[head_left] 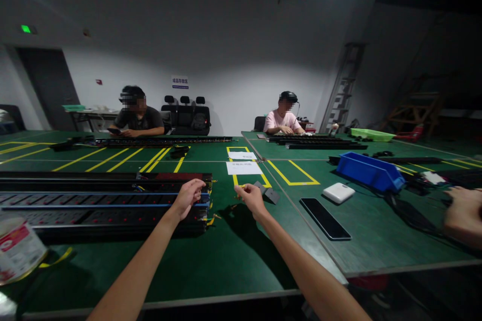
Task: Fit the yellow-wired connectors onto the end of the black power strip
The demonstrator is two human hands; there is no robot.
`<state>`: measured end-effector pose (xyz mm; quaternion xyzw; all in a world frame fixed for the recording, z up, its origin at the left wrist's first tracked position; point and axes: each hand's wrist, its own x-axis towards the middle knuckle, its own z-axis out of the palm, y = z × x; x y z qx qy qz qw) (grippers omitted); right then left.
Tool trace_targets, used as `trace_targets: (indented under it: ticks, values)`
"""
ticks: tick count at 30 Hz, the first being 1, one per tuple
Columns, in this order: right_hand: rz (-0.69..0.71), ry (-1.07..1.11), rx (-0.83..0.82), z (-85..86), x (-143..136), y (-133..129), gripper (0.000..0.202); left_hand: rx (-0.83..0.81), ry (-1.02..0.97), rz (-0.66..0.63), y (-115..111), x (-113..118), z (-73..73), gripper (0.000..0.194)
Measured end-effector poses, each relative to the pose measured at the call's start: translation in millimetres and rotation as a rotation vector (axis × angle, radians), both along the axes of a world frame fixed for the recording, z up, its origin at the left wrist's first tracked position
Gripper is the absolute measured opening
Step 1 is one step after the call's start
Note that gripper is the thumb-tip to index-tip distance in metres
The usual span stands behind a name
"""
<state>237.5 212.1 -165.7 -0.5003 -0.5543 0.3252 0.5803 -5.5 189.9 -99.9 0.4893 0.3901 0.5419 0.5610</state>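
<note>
Long black strips (pixel 113 203) with blue edges and small red marks lie side by side on the green table, with yellow-green wire ends at their right ends. My left hand (pixel 189 197) is over those right ends, fingers curled and pressed together; what it grips is too small to make out. To the right, my right hand (pixel 250 197) is raised above the table with thumb and fingertips pinched, and a tiny item at the fingertips cannot be made out. Small dark grey pieces (pixel 271 195) lie just beyond my right hand.
A phone (pixel 326 218), a white device (pixel 339 192) and a blue bin (pixel 369 171) stand on the right. Another person's hand (pixel 465 215) is at the right edge. A tin (pixel 18 250) is at left. Two people sit across the table. White papers (pixel 243 168) lie ahead.
</note>
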Motion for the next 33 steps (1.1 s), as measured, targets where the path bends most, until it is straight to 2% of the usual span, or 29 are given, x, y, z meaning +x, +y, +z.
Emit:
trace_targets:
  ticks: [9, 20, 26, 33]
  values:
    - [0.129, -0.022, 0.106, 2.5, -4, -2, 0.038, 0.002, -0.001, 0.004, 0, 1, 0.1, 0.034]
    - [0.242, -0.067, 0.092, 14.0, -2, -11, 0.040, 0.013, 0.000, 0.002, 2, 1, -1.9, 0.031]
    - [0.178, -0.217, 0.148, 13.9, 0, -12, 0.030, 0.013, -0.007, 0.002, 2, 1, -1.7, 0.031]
    - [0.104, -0.301, 0.181, 20.3, 0, -19, 0.033, 0.006, 0.009, -0.001, -1, 2, 1.2, 0.032]
